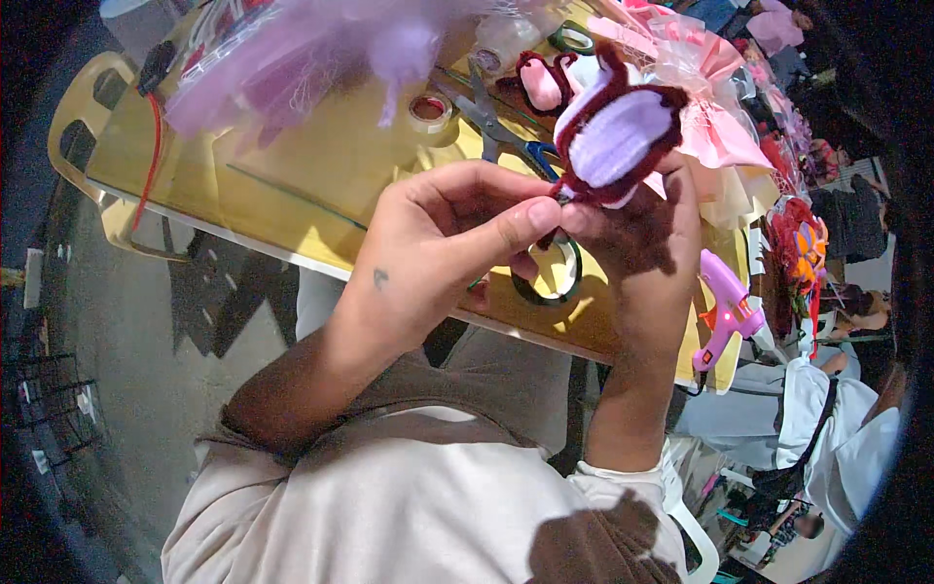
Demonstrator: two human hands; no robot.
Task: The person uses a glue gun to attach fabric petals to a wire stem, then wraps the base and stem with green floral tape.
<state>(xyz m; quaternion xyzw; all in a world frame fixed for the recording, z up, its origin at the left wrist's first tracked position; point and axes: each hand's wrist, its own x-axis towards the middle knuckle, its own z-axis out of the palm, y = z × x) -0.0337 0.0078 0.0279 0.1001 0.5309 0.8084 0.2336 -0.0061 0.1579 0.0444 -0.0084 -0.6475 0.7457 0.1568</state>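
Both hands meet over the table at a fuzzy chenille-stem flower [616, 142], lilac with dark red edges. My left hand [445, 241] pinches the flower's base between thumb and index finger. Around the flower's lower side, my right hand [642, 219] has its thumb at the same base; its other fingers are partly hidden behind the petals. Beyond them lie scissors [500, 131] with blue handles, partly covered by the hands and flower. A similar flower piece in pink and dark red [541, 84] shows just behind. Below the hands lies a roll of green tape [573, 288].
A pink glue gun [726, 310] with a lit red light rests at the table's right edge. Clear tape [430, 113], another green tape roll [573, 36], lilac netting [292, 66] and pink wrapped bouquet material [708, 87] surround the work. A person in light clothing [803, 416] is at the right.
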